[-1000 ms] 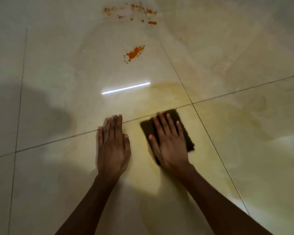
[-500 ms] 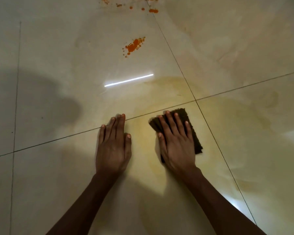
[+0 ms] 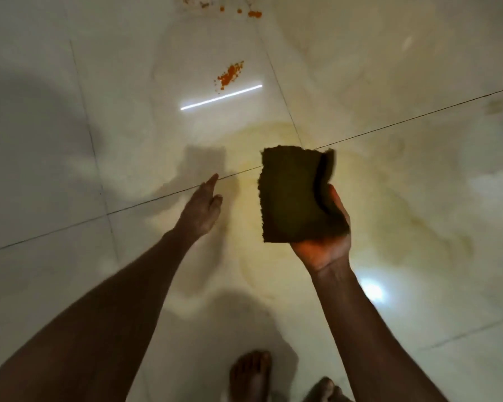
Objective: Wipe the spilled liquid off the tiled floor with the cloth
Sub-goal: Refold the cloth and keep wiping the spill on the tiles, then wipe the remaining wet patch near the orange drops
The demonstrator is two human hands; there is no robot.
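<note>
My right hand is turned palm up above the floor and holds the dark brown cloth, which stands up from the palm with one edge folded over. My left hand hangs over the floor with fingers relaxed and holds nothing. A yellowish smear spreads over the pale glossy tiled floor below and to the right of the cloth. Orange spilled specks lie farther ahead, and more orange specks sit at the top edge.
Dark grout lines cross the tiles. A bright strip of reflected light lies just under the orange patch. My bare feet show at the bottom of the view.
Both hands have lifted off the floor. The right hand has turned palm up and raised the cloth from the tile. The view has risen, so my feet now show.
</note>
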